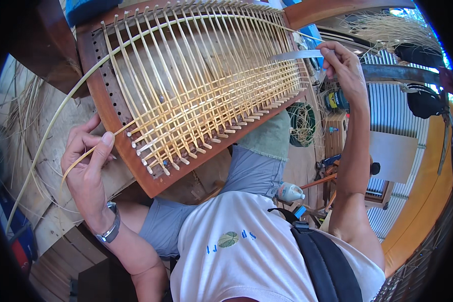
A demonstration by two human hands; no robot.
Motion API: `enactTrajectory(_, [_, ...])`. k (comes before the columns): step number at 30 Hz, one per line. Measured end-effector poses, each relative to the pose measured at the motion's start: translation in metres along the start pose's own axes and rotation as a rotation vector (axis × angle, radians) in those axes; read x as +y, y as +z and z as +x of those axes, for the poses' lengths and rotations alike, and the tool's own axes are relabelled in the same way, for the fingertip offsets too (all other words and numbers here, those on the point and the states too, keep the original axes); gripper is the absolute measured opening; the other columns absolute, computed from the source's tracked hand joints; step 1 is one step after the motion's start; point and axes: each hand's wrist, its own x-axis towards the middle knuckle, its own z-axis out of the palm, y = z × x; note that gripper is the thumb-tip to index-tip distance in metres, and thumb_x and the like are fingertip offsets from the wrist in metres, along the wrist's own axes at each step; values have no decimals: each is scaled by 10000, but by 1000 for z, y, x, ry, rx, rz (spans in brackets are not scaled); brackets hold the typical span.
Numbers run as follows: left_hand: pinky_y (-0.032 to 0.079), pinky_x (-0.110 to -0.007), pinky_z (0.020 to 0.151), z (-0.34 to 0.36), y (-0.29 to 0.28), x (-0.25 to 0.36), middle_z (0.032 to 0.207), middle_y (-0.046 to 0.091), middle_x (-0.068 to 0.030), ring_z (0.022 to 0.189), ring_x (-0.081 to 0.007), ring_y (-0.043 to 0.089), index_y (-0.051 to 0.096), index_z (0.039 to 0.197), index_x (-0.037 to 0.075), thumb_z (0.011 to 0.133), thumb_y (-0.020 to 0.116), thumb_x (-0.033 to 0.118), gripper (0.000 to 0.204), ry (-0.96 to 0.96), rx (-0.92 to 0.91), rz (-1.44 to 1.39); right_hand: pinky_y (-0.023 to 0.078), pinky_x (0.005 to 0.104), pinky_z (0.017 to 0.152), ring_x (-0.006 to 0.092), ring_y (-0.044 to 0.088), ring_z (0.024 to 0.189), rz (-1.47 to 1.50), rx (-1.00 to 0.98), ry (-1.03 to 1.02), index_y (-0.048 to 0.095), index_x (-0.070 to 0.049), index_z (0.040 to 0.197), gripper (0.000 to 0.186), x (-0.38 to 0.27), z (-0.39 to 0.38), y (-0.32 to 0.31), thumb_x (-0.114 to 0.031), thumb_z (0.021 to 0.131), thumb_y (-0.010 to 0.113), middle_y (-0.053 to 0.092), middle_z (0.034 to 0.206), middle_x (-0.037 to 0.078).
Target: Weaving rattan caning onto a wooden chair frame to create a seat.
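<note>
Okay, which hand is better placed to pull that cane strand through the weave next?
Probably the left hand: it already pinches the cane strand beside the wooden frame. The right hand holds a flat metal strip.

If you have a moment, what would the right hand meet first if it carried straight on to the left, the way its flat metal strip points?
Most likely the woven cane strands on the wooden seat frame: the metal strip held by the right hand already has its tip at the frame's far edge, just above the weave. Depth is hard to judge here.
</note>
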Motion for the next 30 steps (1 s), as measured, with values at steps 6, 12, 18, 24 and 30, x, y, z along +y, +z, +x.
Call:
enactTrajectory(6, [426, -217, 649, 3, 1, 3, 1206, 651, -150, 681, -67, 527, 619, 736, 12, 879, 749, 129, 225, 29, 48, -28, 376, 160, 553, 0, 475, 610, 127, 116, 62, 695, -64, 1106, 200, 46, 5, -21, -224, 1023, 611, 558, 735, -72])
enactTrajectory(12, [493, -249, 637, 0, -6, -3, 994, 664, -93, 927, -158, 668, 667, 747, 3, 851, 773, 125, 192, 55, 67, -8, 364, 206, 590, 35, 455, 654, 280, 351, -38, 619, -4, 1251, 290, 84, -52, -1, -196, 1057, 521, 581, 817, -24])
enactTrajectory(18, [542, -252, 677, -19, 8, 1, 939, 678, -48, 800, -108, 643, 678, 1006, 11, 946, 709, 198, 199, 10, 186, -280, 460, 199, 630, 50, 570, 698, 538, 103, -158, 639, 0, 1273, 284, -18, -109, 90, -156, 1048, 560, 715, 924, 63])
enactTrajectory(24, [563, -293, 809, -71, -9, 18, 1036, 709, -100, 897, -169, 692, 673, 1105, 5, 1007, 619, 159, 190, 190, 584, -503, 504, 291, 700, 167, 657, 771, 383, -95, -735, 740, -51, 1148, 224, -141, -79, 187, -159, 973, 651, 748, 975, 89])
enactTrajectory(30, [574, -292, 802, -148, -53, 26, 1052, 722, -126, 935, -191, 719, 671, 1097, -9, 1053, 544, 219, 265, 237, 762, -429, 506, 431, 836, 351, 643, 892, 228, -40, -1062, 755, -57, 1105, 231, -193, -48, 271, -158, 914, 675, 718, 946, 159])
